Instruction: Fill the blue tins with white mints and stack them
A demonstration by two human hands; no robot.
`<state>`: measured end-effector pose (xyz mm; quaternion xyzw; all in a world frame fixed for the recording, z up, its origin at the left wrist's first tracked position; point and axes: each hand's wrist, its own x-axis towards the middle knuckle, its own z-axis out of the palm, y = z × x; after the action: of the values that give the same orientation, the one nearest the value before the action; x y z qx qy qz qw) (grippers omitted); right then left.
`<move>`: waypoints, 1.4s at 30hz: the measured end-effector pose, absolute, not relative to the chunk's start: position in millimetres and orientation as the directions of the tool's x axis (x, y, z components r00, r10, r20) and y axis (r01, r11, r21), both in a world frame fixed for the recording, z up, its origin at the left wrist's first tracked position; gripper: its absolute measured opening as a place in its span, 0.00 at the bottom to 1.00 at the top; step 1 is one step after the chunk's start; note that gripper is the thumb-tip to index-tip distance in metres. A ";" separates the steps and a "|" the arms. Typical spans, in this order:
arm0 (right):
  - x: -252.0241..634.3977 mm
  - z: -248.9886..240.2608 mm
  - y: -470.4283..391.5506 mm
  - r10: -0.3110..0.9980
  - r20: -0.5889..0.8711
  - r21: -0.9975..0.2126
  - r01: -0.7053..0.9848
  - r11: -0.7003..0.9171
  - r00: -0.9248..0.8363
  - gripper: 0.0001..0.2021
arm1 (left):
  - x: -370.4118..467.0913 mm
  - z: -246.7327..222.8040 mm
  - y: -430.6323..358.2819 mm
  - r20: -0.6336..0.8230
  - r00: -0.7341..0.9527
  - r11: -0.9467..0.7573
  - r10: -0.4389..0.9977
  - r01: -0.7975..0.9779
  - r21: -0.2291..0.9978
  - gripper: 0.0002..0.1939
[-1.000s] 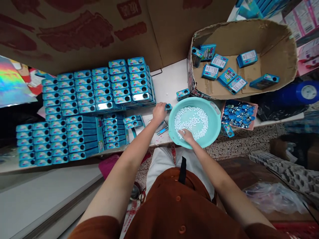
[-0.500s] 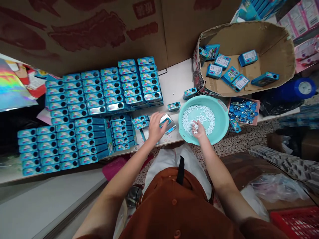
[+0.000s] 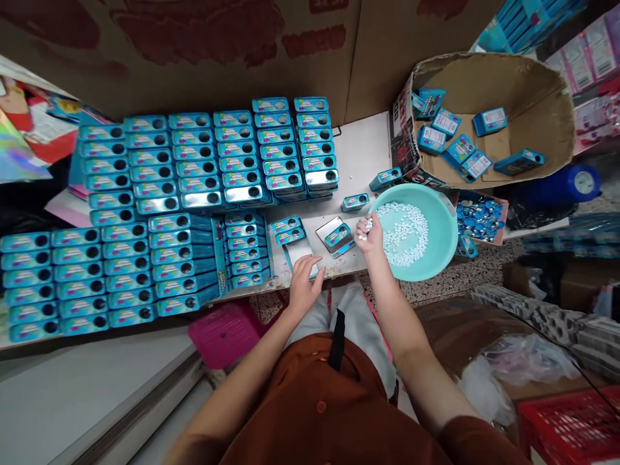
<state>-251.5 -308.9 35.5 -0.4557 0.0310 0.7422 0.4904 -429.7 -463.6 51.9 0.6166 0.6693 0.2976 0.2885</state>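
Observation:
My right hand point(image 3: 370, 235) is closed around a handful of small white pellets, at the left rim of a turquoise basin point(image 3: 443, 242). More white pellets point(image 3: 416, 242) are spread over the basin's bottom. My left hand point(image 3: 303, 284), fingers apart and holding nothing, hovers at the table's front edge. Just beyond it a small blue tin point(image 3: 338, 236) lies by a shiny silver surface, with a narrow blue piece point(image 3: 343, 249) beside it. Two blue tins point(image 3: 287, 228) stand together to the left. Another blue tin point(image 3: 355, 202) stands behind, near the basin.
Rows of blue tins point(image 3: 194, 153) with round dark holes in their tops fill the table's left side. A cut-down cardboard box point(image 3: 527, 84) at the back right holds several blue tins. Right of the basin is a pink box of blue and silver caps point(image 3: 479, 216).
My right hand has lifted from the basin's middle to its left rim with the pellets. My left hand has drawn back from the small tin toward the table edge. The view has shifted.

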 end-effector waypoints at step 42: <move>-315.9 29.7 -298.3 0.750 -0.463 -0.859 -0.448 -0.248 0.473 0.26 | -473.0 41.6 -500.8 0.017 -0.123 0.062 0.992 0.611 0.789 0.11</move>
<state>-315.9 -298.3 29.7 -0.6128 -0.1232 0.4985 0.6007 -473.0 -500.8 41.6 0.5976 0.6706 0.3342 0.2854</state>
